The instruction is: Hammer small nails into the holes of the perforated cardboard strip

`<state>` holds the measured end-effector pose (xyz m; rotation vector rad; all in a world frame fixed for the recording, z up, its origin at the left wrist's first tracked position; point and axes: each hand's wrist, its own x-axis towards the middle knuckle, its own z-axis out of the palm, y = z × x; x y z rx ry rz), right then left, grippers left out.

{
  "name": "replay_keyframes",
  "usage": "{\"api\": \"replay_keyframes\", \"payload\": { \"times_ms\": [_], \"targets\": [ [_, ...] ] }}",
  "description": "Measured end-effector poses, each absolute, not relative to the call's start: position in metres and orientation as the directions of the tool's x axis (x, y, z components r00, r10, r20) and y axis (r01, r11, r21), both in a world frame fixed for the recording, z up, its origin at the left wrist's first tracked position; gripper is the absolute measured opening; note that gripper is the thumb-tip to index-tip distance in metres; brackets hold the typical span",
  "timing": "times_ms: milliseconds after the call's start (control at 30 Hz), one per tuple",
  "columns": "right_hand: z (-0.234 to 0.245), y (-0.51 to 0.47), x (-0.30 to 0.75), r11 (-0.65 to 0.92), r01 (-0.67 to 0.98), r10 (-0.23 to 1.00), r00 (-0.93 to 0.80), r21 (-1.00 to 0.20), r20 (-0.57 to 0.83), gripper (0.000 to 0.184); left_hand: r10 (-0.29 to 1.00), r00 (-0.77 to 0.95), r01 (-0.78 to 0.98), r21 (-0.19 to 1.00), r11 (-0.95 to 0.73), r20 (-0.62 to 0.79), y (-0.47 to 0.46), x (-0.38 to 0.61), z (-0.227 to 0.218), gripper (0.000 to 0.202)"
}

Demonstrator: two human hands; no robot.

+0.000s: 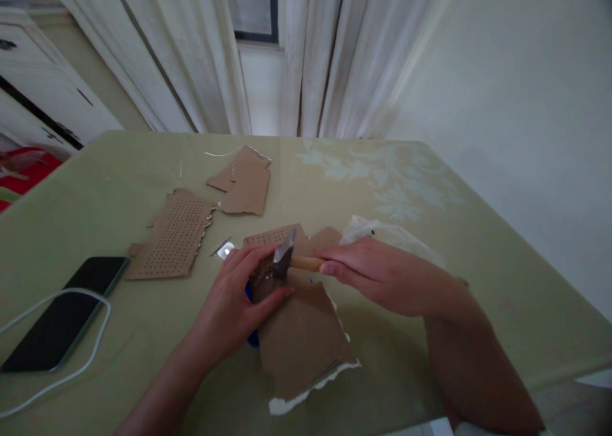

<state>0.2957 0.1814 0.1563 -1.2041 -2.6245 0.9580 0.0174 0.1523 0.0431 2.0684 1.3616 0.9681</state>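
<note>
My right hand (377,273) grips the wooden handle of a small hammer (287,261), whose metal head sits over a torn brown cardboard piece (301,334) on the green table (406,187). My left hand (236,296) is curled beside the hammer head, fingers pinching at something small on the cardboard that I cannot make out. A blue object (251,337) peeks out under the left hand and the cardboard.
A perforated cardboard piece (174,238) lies to the left, another torn piece (243,181) farther back. A dark phone (67,312) with a white cable (90,353) lies at the left edge. A clear plastic bag (387,232) sits behind my right hand. Curtains hang beyond the table.
</note>
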Motion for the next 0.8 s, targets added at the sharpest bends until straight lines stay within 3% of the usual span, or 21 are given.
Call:
{"api": "replay_keyframes", "payload": {
  "times_ms": [100,267,467,800],
  "targets": [
    [0.153,0.185,0.293,0.541,0.651,0.676,-0.713,-0.532,-0.185,0.041,0.915,0.259,0.567,0.718,-0.404,0.31,0.153,0.017,0.043,0.056],
    [0.16,0.183,0.302,0.511,0.614,0.72,-0.688,-0.602,-0.091,0.05,0.913,0.272,0.563,0.719,-0.408,0.305,0.153,0.017,0.044,0.052],
    [0.152,0.186,0.292,0.53,0.676,0.69,-0.695,-0.512,-0.202,0.042,0.915,0.266,0.542,0.738,-0.402,0.302,0.152,0.018,0.042,0.055],
    [0.149,0.185,0.286,0.539,0.686,0.692,-0.691,-0.488,-0.207,0.041,0.93,0.23,0.524,0.768,-0.368,0.288,0.15,0.018,0.041,0.057]
  ]
}}
